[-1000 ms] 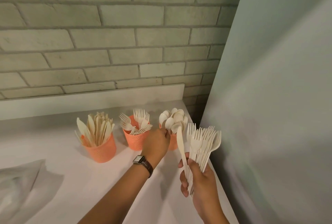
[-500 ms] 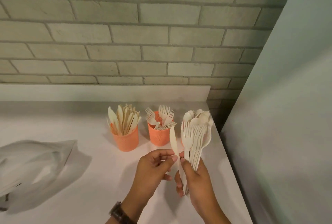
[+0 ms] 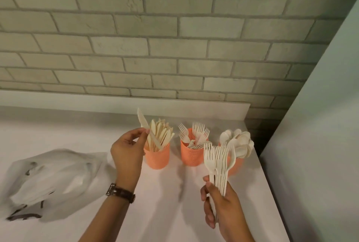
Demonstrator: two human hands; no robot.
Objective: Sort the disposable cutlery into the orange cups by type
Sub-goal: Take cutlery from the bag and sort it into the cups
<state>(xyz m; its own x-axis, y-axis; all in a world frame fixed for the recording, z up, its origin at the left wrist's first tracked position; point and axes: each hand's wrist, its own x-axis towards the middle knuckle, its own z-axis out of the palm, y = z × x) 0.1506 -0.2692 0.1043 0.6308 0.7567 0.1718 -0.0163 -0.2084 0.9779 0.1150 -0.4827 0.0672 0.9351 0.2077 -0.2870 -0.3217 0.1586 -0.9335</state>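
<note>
Three orange cups (image 3: 157, 157). Your left hand (image 3: 128, 151) pinches one knife (image 3: 148, 129) above knife cup; right hand (image 3: 220, 205) grips fork bundle (image 3: 218, 161).

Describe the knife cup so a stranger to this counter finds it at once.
On the counter below the brick wall, three orange cups stand in a row. The knife cup is the leftmost; it holds flat blades, while its neighbours show fork tines and spoon bowls.

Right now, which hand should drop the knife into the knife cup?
Left. The left hand pinches the knife right at the knife cup; the right hand is full of forks, farther right.
</note>
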